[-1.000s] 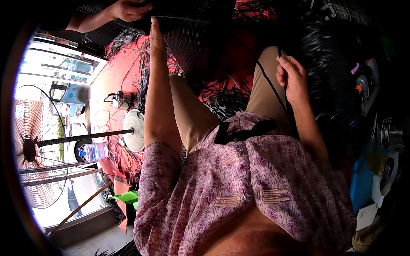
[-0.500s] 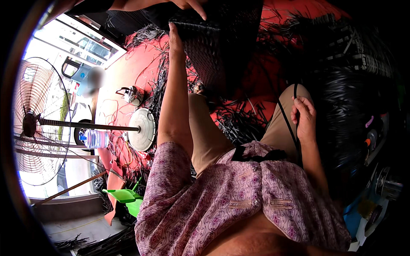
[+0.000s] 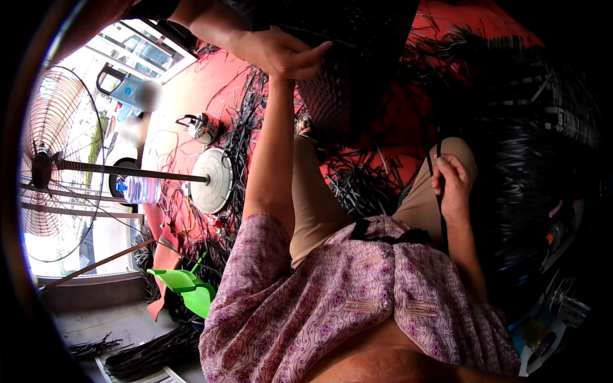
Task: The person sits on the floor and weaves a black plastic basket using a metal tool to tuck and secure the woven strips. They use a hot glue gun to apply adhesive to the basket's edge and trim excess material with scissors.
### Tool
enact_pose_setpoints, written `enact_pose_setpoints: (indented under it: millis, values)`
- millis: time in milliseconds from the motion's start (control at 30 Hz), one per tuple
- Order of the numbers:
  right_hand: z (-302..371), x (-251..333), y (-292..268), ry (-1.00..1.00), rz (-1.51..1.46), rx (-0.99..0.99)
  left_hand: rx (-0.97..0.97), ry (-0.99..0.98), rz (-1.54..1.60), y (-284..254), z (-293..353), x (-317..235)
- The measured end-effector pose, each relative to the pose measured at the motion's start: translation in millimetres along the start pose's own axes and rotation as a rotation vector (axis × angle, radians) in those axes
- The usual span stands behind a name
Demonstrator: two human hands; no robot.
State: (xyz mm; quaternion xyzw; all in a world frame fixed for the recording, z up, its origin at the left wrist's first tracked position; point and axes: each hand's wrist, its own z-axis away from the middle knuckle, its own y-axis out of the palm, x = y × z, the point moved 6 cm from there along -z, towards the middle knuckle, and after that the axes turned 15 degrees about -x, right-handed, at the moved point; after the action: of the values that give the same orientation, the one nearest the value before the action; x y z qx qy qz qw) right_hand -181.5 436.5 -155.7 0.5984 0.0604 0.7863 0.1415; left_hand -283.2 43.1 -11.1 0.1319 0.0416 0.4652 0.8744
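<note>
The left hand [image 3: 281,64] is raised to the upper middle of the frame; it is covered by another person's hand [image 3: 284,52], so whether it is clenched or released cannot be told. It meets the lower edge of a black woven panel [image 3: 348,70], a stiff lattice filling the top centre. The right hand [image 3: 452,185], at middle right, is clenched around 1 thin black strip [image 3: 438,153] rising over the tan knee. Loose black strips [image 3: 246,127] litter the red floor [image 3: 191,96], leaving little open room. Since 0.5 s ago, the other person's hand has dropped onto the left hand.
</note>
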Motion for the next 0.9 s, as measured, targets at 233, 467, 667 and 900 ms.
enact_pose_setpoints:
  millis: [233,467,667,900]
  values:
    - [0,-6,6,0.012,0.027,0.036,-0.031,0.136,-0.009,6,9,0]
    - [-2,-11,8,0.008,0.038,0.041,-0.052,0.276,-0.011,9,14,6]
    - [2,-12,15,0.046,0.062,0.022,-0.064,0.399,-0.013,8,16,-2]
    - [5,-11,20,0.068,0.059,0.027,-0.063,0.56,-0.024,6,20,-10]
